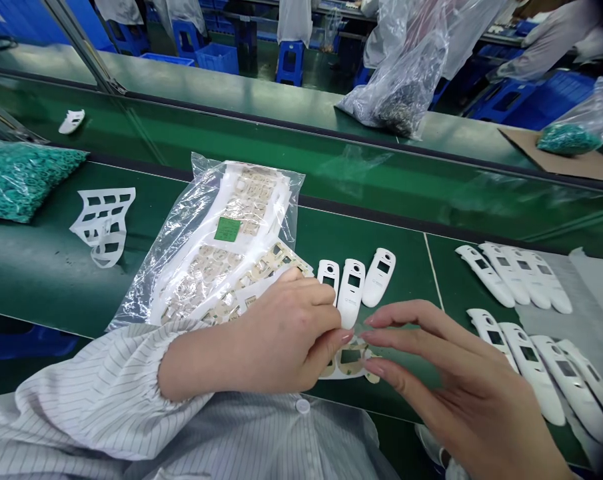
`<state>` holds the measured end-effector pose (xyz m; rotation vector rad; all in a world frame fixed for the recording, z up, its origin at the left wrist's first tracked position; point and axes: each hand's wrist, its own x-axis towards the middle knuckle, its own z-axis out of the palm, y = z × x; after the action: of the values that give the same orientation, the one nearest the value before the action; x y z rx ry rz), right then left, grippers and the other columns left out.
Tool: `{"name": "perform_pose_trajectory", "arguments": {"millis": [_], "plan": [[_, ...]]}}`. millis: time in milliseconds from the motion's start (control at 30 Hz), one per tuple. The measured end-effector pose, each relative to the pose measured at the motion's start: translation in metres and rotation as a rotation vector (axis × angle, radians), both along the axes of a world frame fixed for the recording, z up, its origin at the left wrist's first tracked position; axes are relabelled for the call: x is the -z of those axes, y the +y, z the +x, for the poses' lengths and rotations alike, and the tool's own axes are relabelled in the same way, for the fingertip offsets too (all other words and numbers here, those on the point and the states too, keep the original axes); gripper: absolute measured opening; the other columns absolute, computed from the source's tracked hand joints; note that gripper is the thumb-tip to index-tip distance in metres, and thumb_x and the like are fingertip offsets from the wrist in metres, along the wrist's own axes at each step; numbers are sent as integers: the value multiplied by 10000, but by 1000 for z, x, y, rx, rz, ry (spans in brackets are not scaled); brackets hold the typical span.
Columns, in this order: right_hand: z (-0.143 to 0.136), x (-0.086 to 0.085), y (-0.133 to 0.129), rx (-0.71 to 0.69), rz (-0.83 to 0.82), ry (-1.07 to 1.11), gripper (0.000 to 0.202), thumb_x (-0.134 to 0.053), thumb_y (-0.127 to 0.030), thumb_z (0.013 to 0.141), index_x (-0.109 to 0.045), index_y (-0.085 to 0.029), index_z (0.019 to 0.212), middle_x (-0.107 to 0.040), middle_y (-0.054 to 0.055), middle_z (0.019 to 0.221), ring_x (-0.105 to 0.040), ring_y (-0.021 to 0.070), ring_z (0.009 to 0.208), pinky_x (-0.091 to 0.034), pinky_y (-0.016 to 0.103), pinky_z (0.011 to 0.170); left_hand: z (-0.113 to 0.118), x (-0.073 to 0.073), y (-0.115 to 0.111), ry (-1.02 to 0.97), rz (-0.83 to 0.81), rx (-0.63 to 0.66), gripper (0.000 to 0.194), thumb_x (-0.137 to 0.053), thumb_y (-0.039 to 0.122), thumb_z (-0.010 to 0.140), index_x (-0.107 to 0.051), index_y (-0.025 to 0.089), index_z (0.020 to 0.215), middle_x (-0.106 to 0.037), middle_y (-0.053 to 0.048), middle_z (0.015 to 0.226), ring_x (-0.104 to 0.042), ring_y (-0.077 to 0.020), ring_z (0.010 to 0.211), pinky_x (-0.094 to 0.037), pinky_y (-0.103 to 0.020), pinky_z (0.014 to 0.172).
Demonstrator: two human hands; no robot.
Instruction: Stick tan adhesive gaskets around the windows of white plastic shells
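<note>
Your left hand point(301, 333) curls at the flat tan-and-white die-cut sheet point(350, 368), just at six o'clock from three white elongated plastic shells point(351, 300) — and there's your right hand point(451, 373) at the sheet's three o'clock, fingers arched; whether either pinches anything, I can't tell.

Sleeve point(96, 400): white, fine dark stripes. Casings point(351, 303): white, darker windows. Sheets point(201, 270): tan on white. Label point(227, 229): bright green. Bench point(406, 267): dark green. Stools point(290, 63): blue. Bagged pieces point(21, 177): teal.

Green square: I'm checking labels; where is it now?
Left of centre in the head view, the green square lies against the bagged pale sheets, beyond the left hand.
</note>
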<state>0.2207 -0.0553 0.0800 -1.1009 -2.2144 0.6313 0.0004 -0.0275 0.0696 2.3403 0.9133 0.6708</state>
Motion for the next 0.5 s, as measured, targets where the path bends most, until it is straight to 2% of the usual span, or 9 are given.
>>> {"name": "perform_pose_trajectory", "arguments": {"millis": [133,233,400,500], "plan": [[-8,0,6,21,72,-58,101,-670,-217,849,-648,-221,948,-638,44,906,-652,130,787,-565,207,629,0,1,-1,4,5,-4,299,-462,182,947,-640,116,716,-473,12,680,-425,-119,641,-292,-317,645],[-13,-2,9,-14,66,-27,50,-648,-156,855,-640,-205,847,-641,23,815,-636,101,714,-536,184,596,-1,2,0,21,11,0,299,-465,187,950,-632,120,711,-476,12,681,-418,-119,638,-292,-317,646],[-16,-8,6,-26,79,34,88,-647,-88,839,-642,-170,807,-638,23,768,-601,101,699,-513,210,606,-1,3,5,33,33,-6,314,-446,177,956,-572,139,671,-458,14,671,-411,-124,638,-283,-315,645],[-15,-9,-2,-19,173,13,71,-619,-107,868,-670,-128,824,-665,51,797,-590,131,748,-523,276,674,-3,4,6,-2,57,-4,306,-435,141,953,-544,156,668,-461,18,648,-443,-128,641,-297,-300,641]]}}
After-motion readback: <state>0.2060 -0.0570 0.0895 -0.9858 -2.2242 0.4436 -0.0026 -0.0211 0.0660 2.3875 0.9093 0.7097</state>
